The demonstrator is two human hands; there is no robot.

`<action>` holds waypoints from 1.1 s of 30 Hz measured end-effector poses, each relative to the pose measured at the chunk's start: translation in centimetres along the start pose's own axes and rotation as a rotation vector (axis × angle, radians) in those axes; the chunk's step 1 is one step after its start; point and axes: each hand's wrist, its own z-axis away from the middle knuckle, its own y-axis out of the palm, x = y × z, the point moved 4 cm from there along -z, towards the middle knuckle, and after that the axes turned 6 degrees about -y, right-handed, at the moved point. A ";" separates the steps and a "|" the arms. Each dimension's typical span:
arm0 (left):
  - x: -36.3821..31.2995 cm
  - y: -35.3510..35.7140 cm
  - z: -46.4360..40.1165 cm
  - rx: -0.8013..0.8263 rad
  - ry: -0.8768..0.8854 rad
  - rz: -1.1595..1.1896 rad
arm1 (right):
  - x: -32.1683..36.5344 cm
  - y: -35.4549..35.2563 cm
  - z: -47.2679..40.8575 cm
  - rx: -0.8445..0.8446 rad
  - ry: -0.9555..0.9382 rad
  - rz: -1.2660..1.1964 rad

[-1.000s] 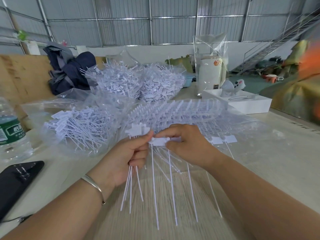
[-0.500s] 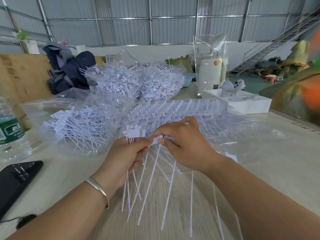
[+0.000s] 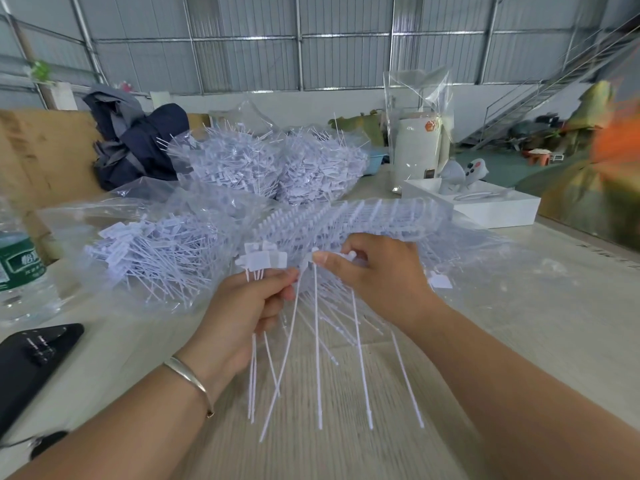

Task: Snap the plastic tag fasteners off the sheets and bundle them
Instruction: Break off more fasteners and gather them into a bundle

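My left hand (image 3: 247, 313) grips a small bundle of white tag fasteners (image 3: 261, 261), heads up above the fist and thin tails hanging below it. My right hand (image 3: 375, 271) pinches the head end of a strip of fasteners (image 3: 317, 341) whose long tails dangle over the table. Its thumb and fingers meet close to the left thumb. Behind both hands lies a curved sheet of joined fasteners (image 3: 363, 216) on clear plastic.
Clear bags of loose fasteners (image 3: 156, 254) sit at left, with more heaped bags (image 3: 270, 164) behind. A water bottle (image 3: 17, 271) and a black device (image 3: 31, 362) are at the left edge. A white box (image 3: 485, 206) stands at back right.
My left hand has drawn slightly away from the right, carrying its bundle. The hanging tails swung from splayed left toward straighter down. The right hand keeps its pinch on the strip.
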 end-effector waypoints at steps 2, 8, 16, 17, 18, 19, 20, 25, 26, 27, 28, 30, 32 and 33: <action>-0.1 0.4 0.2 0.068 -0.017 0.043 | -0.1 0.5 0.0 0.053 0.037 -0.189; 0.4 1.9 0.8 0.267 -0.149 0.153 | 1.4 2.0 0.7 0.201 0.041 -0.389; 0.5 2.7 1.1 0.364 -0.221 0.229 | 1.1 2.2 0.8 0.193 -0.016 -0.234; 0.5 2.8 1.1 0.339 -0.229 0.242 | 1.0 2.1 0.7 0.172 -0.020 -0.213; 0.6 2.7 1.0 0.308 -0.237 0.245 | 1.0 1.9 0.7 0.150 -0.021 -0.206; 0.6 2.5 1.0 0.280 -0.246 0.233 | 1.0 1.7 0.7 0.130 -0.019 -0.206; 0.5 2.3 0.9 0.255 -0.251 0.216 | 0.9 1.5 0.7 0.113 -0.018 -0.204; 0.3 1.5 0.4 0.225 -0.266 0.222 | 0.9 0.9 0.6 0.085 -0.043 -0.132; 0.3 1.4 0.3 0.224 -0.266 0.235 | 1.0 0.9 0.5 0.087 -0.047 -0.125; 0.3 1.4 0.3 0.224 -0.263 0.254 | 1.0 0.8 0.5 0.088 -0.055 -0.119; 0.3 1.5 0.2 0.226 -0.256 0.282 | 1.1 0.8 0.5 0.089 -0.066 -0.110; 0.2 1.6 0.2 0.241 -0.240 0.331 | 1.2 0.7 0.6 0.089 -0.086 -0.094; 0.0 1.6 0.2 0.246 -0.237 0.331 | 1.2 0.7 0.6 0.101 -0.090 -0.101; 0.0 1.6 0.2 0.244 -0.239 0.324 | 1.1 0.7 0.5 0.105 -0.093 -0.103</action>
